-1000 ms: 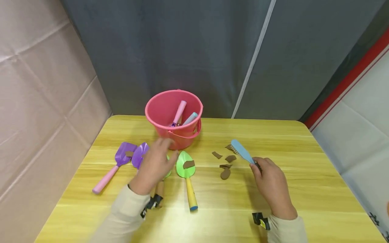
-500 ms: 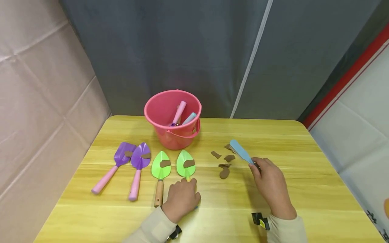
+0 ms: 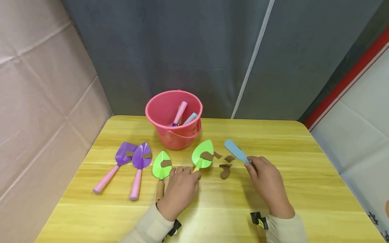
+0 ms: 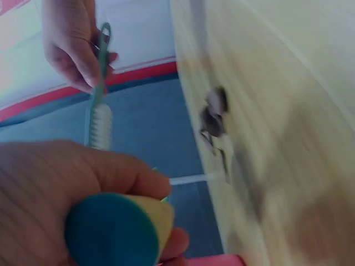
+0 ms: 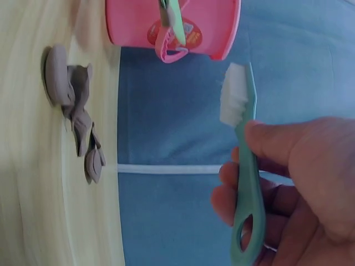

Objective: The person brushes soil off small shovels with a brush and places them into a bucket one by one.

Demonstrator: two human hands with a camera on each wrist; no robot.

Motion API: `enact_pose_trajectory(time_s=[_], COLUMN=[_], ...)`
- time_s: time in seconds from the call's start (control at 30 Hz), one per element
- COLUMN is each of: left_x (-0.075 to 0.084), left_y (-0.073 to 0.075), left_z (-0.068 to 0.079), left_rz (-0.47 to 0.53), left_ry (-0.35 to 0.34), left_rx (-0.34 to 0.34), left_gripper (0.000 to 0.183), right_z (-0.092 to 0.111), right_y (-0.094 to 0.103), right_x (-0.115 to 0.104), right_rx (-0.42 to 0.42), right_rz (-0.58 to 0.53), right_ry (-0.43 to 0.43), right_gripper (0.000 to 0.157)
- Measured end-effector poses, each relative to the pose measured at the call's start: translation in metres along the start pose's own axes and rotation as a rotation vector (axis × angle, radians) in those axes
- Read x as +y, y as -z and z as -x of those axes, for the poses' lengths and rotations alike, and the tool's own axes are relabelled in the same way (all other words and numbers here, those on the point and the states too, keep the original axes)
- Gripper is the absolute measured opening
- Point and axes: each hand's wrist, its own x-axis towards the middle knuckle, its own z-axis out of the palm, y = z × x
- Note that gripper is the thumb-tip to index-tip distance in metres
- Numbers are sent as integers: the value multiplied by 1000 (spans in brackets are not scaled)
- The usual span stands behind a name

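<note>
My left hand (image 3: 181,189) grips the yellow handle of a green trowel (image 3: 203,147), lifted off the table with a brown piece (image 3: 207,156) on its blade. In the left wrist view the handle's blue end cap (image 4: 111,230) faces the camera. My right hand (image 3: 268,187) holds a light blue brush (image 3: 235,149) above the table; its white bristles (image 5: 233,95) show in the right wrist view. Several loose brown pieces (image 3: 225,173) lie between the two hands. Beside my left hand lies another green trowel (image 3: 158,168) with a wooden handle and a brown piece on its blade.
A pink bucket (image 3: 174,139) stands behind the trowels, with a pink handle (image 3: 180,112) and a light blue one (image 3: 190,118) inside. At left lie a purple trowel (image 3: 139,163) and a purple square shovel (image 3: 121,156), each bearing a brown piece. A grey curtain (image 3: 182,50) hangs behind the table.
My left hand has come from above the trowels to the yellow-handled one, gripped it and raised it toward the loose pieces. The brush in my right hand has shifted slightly left.
</note>
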Motion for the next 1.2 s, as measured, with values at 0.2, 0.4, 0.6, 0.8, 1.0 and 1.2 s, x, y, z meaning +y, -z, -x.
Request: enact_pose_trajectory(time_s=[0.2,0.4,0.6,0.8,1.0,1.2], left_x=[12,19,25,27,24,25], left_y=[4,2,2,1,-1,0], left_z=[-1,-1,-2,2,5,3], left_rz=[-10,-15,-35,-37,-18,-2], left_ry=[-70,-101,-139,-139,-130,-142], left_rx=[-48,-29,-6,-7,12,-1], left_gripper=[11,11,11,8,7,9], right_z=[1,6,8,7,6,6], right_y=[-10,-18,-19,-17,-13,-21], right_x=[-10,-17,-17,-11,-7,-7], right_rx=[-85,-148,-69,89,-92,22], right_rz=[17,25,62,124,45,84], right_ry=[59,160,126,53,127,142], right_gripper=[23,20,20,21,20,22])
